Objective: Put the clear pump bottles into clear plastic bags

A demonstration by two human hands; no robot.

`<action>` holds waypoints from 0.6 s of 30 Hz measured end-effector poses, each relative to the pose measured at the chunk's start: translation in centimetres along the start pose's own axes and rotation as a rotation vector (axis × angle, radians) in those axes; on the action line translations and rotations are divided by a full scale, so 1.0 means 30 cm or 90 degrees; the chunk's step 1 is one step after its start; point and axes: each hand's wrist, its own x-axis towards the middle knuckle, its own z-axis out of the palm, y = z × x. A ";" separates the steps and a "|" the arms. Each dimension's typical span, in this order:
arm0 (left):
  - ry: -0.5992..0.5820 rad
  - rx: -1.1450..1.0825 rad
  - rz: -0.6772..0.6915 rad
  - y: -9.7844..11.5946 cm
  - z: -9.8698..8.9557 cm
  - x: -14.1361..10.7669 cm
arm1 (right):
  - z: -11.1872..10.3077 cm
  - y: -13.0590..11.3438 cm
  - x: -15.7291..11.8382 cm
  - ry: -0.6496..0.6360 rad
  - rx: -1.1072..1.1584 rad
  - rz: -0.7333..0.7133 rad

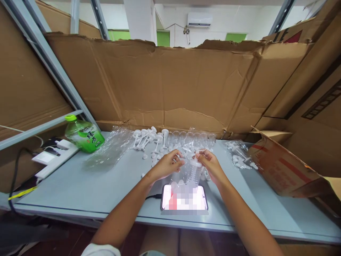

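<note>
My left hand [167, 164] and my right hand [210, 164] meet over the middle of the grey table [80, 188], both gripping a clear plastic bag [189, 170] with small clear and white parts inside. The bag hangs down between the hands, just above a lit phone [184, 197] lying flat near the front edge. Behind the hands stands a row of clear ribbed cups [191, 137], and to their left lie several white plunger-like pieces [149, 139].
A green tea bottle [84, 134] lies at the back left beside a white power strip [54, 156] with cables. Empty clear bags [108, 149] lie left of centre. A torn cardboard box [282, 167] sits at right. Cardboard walls [165, 81] enclose the table.
</note>
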 end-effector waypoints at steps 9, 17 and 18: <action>-0.244 0.009 -0.129 -0.011 -0.085 -0.022 | 0.000 0.022 0.013 -0.035 -0.008 0.012; -0.009 -0.117 -0.021 0.010 -0.032 0.010 | 0.022 0.022 -0.007 -0.127 0.039 0.035; 0.011 -0.135 -0.012 0.009 -0.023 0.013 | 0.026 0.027 -0.008 -0.133 0.042 0.039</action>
